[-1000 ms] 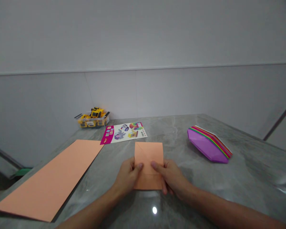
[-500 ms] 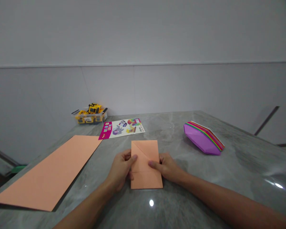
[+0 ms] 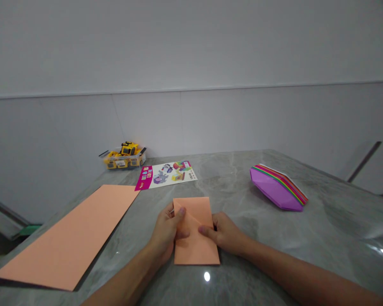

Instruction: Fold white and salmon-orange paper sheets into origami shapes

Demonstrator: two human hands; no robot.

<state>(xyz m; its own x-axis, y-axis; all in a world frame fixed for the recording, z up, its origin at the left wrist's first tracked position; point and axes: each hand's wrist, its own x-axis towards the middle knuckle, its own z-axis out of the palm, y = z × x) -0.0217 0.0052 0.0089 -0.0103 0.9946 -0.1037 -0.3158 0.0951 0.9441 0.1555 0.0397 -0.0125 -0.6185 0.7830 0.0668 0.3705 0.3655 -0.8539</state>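
A folded sheet of orange paper is held upright-facing near the table's front, with a diagonal crease or flap edge across its upper part. My left hand grips its left edge, thumb on the front face near the upper left corner and some fingers curled onto the front. From the other side, my right hand pinches the right edge, its thumb pressed on the middle of the face and its fingers behind, mostly hidden. A larger orange sheet lies flat to the left.
On the grey marbled table, a printed booklet touches the orange sheet's far corner. A clear box of yellow toy vehicles stands behind it. To the right rests a purple folded-paper object with rainbow-striped edges. A wall rises behind.
My left hand's thumb has shifted nearer the paper's upper corner, and its fingers have come onto the front face. The view has tilted slightly, so everything sits a little lower.
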